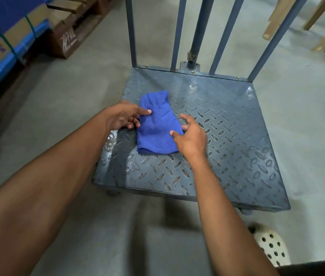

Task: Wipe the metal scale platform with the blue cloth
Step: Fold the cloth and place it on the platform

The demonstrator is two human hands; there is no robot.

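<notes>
A folded blue cloth (156, 126) lies on the left half of the grey metal scale platform (227, 140), a plate with a raised diamond tread. My left hand (122, 117) pinches the cloth's left edge between thumb and fingers. My right hand (191, 136) sits at the cloth's right edge, fingers spread, with the thumb and fingertips touching the fabric. Both forearms reach in from the bottom of the view.
Grey upright bars (177, 32) and a round post (198, 32) rise from the platform's far edge. Strapped cardboard stacks with blue wrapping (6, 46) sit on a wooden pallet (68, 36) at the left. Wooden legs (277, 20) stand at the top right. A perforated white shoe (271, 244) rests on the concrete floor.
</notes>
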